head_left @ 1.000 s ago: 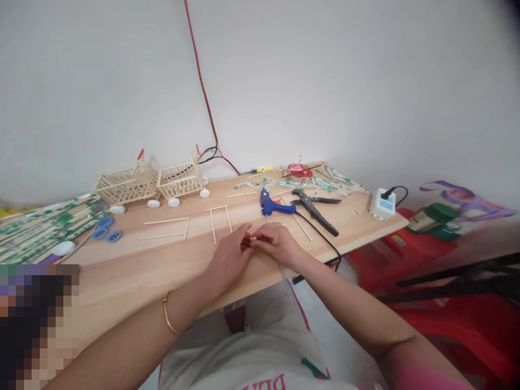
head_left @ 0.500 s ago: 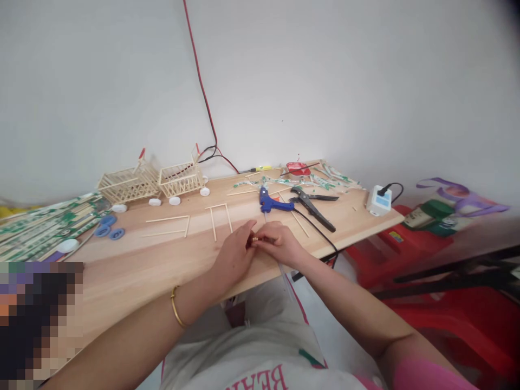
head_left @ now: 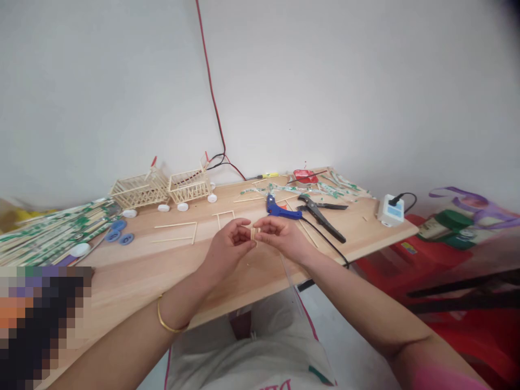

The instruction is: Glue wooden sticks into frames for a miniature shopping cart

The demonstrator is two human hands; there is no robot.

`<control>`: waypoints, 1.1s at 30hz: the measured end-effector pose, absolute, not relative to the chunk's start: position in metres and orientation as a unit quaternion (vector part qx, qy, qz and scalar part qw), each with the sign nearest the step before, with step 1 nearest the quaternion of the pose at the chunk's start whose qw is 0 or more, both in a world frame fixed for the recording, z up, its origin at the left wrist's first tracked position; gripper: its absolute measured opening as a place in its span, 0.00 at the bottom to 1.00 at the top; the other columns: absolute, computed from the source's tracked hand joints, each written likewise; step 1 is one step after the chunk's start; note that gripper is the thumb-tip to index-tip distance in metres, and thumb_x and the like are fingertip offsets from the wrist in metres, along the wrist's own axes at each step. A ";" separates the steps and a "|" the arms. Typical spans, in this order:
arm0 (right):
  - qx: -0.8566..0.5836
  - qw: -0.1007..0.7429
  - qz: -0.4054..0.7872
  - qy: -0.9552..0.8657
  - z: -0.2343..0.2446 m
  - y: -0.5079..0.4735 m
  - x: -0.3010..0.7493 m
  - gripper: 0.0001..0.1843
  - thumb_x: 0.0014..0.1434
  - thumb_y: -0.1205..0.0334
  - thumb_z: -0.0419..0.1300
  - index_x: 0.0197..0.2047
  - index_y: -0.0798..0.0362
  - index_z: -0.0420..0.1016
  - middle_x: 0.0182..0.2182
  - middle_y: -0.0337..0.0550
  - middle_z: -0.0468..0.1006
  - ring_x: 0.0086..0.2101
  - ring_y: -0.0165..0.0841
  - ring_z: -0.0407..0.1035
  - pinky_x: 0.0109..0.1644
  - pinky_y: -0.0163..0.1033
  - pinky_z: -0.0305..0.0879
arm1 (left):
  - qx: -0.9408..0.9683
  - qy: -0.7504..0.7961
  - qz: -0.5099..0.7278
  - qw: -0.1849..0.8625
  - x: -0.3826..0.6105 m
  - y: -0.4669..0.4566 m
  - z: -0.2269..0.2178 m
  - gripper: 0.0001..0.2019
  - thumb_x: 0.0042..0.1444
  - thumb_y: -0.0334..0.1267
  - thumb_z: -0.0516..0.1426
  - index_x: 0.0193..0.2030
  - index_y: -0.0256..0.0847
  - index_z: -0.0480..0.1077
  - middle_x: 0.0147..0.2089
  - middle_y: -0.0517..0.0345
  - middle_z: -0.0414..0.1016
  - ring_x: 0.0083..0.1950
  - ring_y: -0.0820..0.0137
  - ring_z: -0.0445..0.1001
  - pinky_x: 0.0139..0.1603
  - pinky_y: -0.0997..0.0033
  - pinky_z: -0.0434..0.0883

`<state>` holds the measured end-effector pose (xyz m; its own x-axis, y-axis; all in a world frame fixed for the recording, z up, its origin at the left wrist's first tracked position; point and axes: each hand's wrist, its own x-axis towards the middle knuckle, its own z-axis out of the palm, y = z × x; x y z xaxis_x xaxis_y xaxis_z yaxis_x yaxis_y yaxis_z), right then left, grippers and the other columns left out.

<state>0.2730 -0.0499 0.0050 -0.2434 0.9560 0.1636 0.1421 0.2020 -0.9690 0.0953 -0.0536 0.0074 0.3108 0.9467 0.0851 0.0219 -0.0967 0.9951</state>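
My left hand (head_left: 229, 245) and my right hand (head_left: 283, 236) meet fingertip to fingertip above the table. A few short wooden sticks (head_left: 254, 233) are pinched upright between them, partly hidden by the fingers. Just beyond my right hand lies a blue glue gun (head_left: 280, 209). Past my left hand is a small frame of thin sticks (head_left: 226, 219), partly covered by the hand. A second, three-sided stick frame (head_left: 194, 233) lies flat farther left.
Two stick-built model carts (head_left: 140, 190) with white wheels stand at the back left. Blue wheels (head_left: 118, 225) and wrapped sticks (head_left: 60, 230) lie left of them. Black cutters (head_left: 323, 218), plastic wrappers (head_left: 333, 187) and a white power adapter (head_left: 390, 210) are on the right. A red stool (head_left: 396, 254) stands beyond the edge.
My hands have turned so the short sticks between the fingertips now show more clearly. The left fingers have curled in. The whole view has shifted slightly.
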 end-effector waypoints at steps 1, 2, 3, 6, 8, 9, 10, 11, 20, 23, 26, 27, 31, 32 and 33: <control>-0.412 0.448 0.477 -0.634 0.009 -0.043 0.271 0.15 0.49 0.54 0.65 0.38 0.52 0.72 0.27 0.36 0.74 0.28 0.27 0.67 0.33 0.33 0.62 | 0.600 0.413 0.431 0.532 0.088 -0.050 0.011 0.20 0.44 0.34 0.62 0.46 0.38 0.65 0.32 0.61 0.72 0.35 0.74 0.71 0.39 0.72 0.69; -0.396 0.450 0.489 -0.634 0.012 -0.035 0.268 0.14 0.49 0.55 0.65 0.38 0.52 0.72 0.27 0.36 0.74 0.28 0.26 0.68 0.34 0.33 0.63 | 0.599 0.425 0.436 0.520 0.079 -0.045 0.015 0.19 0.44 0.34 0.61 0.46 0.37 0.67 0.32 0.61 0.71 0.34 0.75 0.71 0.38 0.72 0.69; -0.384 0.444 0.498 -0.638 0.014 -0.026 0.266 0.13 0.49 0.55 0.64 0.36 0.53 0.71 0.27 0.36 0.74 0.29 0.27 0.68 0.35 0.34 0.64 | 0.605 0.435 0.440 0.501 0.069 -0.040 0.017 0.18 0.45 0.35 0.61 0.45 0.37 0.68 0.32 0.60 0.71 0.34 0.75 0.70 0.39 0.72 0.69; -0.377 0.389 0.507 -0.671 0.018 -0.002 0.253 0.11 0.49 0.57 0.64 0.32 0.55 0.71 0.29 0.39 0.76 0.32 0.28 0.70 0.40 0.37 0.66 | 0.605 0.485 0.467 0.424 0.040 -0.025 0.017 0.16 0.45 0.38 0.60 0.42 0.37 0.69 0.31 0.61 0.70 0.33 0.75 0.69 0.38 0.72 0.68; -0.393 0.355 0.494 -0.689 0.016 0.011 0.241 0.10 0.47 0.59 0.65 0.30 0.55 0.71 0.28 0.39 0.76 0.31 0.28 0.70 0.39 0.36 0.66 | 0.605 0.507 0.471 0.395 0.026 -0.018 0.012 0.14 0.46 0.39 0.60 0.40 0.37 0.69 0.30 0.62 0.69 0.32 0.75 0.68 0.37 0.73 0.67; -0.401 0.345 0.484 -0.697 0.013 0.016 0.235 0.09 0.47 0.60 0.65 0.29 0.55 0.71 0.27 0.39 0.76 0.30 0.28 0.70 0.38 0.36 0.66 | 0.608 0.517 0.465 0.382 0.022 -0.015 0.008 0.12 0.46 0.39 0.60 0.38 0.36 0.69 0.30 0.62 0.69 0.31 0.76 0.68 0.36 0.74 0.66; -0.406 0.341 0.474 -0.703 0.010 0.020 0.229 0.09 0.47 0.61 0.65 0.28 0.55 0.71 0.26 0.38 0.75 0.29 0.28 0.70 0.36 0.35 0.66 | 0.615 0.527 0.455 0.370 0.019 -0.013 0.005 0.11 0.47 0.40 0.59 0.37 0.37 0.69 0.30 0.62 0.70 0.30 0.76 0.67 0.35 0.74 0.66; -0.406 0.340 0.468 -0.707 0.007 0.024 0.223 0.08 0.47 0.61 0.64 0.29 0.55 0.70 0.26 0.38 0.75 0.29 0.27 0.70 0.36 0.35 0.66 | 0.624 0.536 0.443 0.357 0.019 -0.012 0.001 0.10 0.48 0.40 0.58 0.36 0.37 0.70 0.30 0.61 0.70 0.30 0.75 0.67 0.35 0.74 0.66; -0.340 0.383 0.417 -0.751 -0.005 0.025 0.205 0.05 0.55 0.61 0.60 0.35 0.53 0.69 0.32 0.40 0.75 0.34 0.29 0.71 0.40 0.36 0.65 | 0.657 0.544 0.411 0.322 0.028 -0.010 -0.004 0.09 0.52 0.42 0.57 0.34 0.39 0.71 0.30 0.61 0.74 0.31 0.73 0.70 0.33 0.75 0.66; -0.353 0.332 0.253 -0.837 -0.002 0.024 0.209 0.04 0.57 0.63 0.57 0.35 0.52 0.72 0.33 0.42 0.76 0.36 0.31 0.69 0.44 0.39 0.60 | 0.676 0.553 0.392 0.290 0.029 -0.010 -0.004 0.06 0.53 0.39 0.55 0.33 0.39 0.71 0.30 0.62 0.74 0.30 0.74 0.70 0.34 0.75 0.66; -0.361 0.265 0.141 -0.883 0.001 0.026 0.213 0.05 0.58 0.63 0.57 0.35 0.52 0.73 0.33 0.43 0.76 0.37 0.32 0.68 0.44 0.40 0.54 | 0.708 0.551 0.358 0.257 0.028 -0.011 -0.007 0.05 0.53 0.38 0.55 0.33 0.41 0.71 0.28 0.64 0.73 0.29 0.75 0.69 0.33 0.76 0.64; -0.370 0.245 0.127 -0.887 0.001 0.026 0.215 0.05 0.59 0.63 0.57 0.35 0.52 0.73 0.33 0.43 0.75 0.37 0.32 0.67 0.43 0.40 0.53 | 0.714 0.550 0.353 0.251 0.028 -0.011 -0.008 0.05 0.54 0.37 0.54 0.33 0.41 0.71 0.28 0.64 0.73 0.29 0.75 0.69 0.33 0.76 0.64; -0.410 0.206 0.118 -0.880 -0.002 0.029 0.219 0.04 0.57 0.64 0.58 0.34 0.52 0.74 0.34 0.44 0.74 0.39 0.34 0.66 0.43 0.41 0.51 | 0.720 0.554 0.354 0.223 0.025 -0.012 -0.010 0.06 0.55 0.37 0.53 0.36 0.42 0.71 0.31 0.63 0.75 0.32 0.73 0.71 0.36 0.75 0.66; -0.421 0.208 0.122 -0.874 -0.004 0.029 0.219 0.03 0.56 0.64 0.59 0.34 0.52 0.74 0.35 0.44 0.73 0.40 0.35 0.65 0.43 0.41 0.51 | 0.724 0.554 0.350 0.215 0.024 -0.012 -0.011 0.07 0.55 0.36 0.53 0.37 0.42 0.72 0.32 0.62 0.76 0.32 0.73 0.71 0.36 0.74 0.66; -0.432 0.212 0.126 -0.867 -0.006 0.030 0.219 0.03 0.55 0.64 0.60 0.34 0.51 0.75 0.35 0.44 0.73 0.40 0.36 0.64 0.43 0.41 0.51 | 0.729 0.553 0.344 0.210 0.024 -0.012 -0.011 0.07 0.55 0.36 0.53 0.37 0.42 0.72 0.33 0.62 0.76 0.33 0.73 0.71 0.37 0.74 0.66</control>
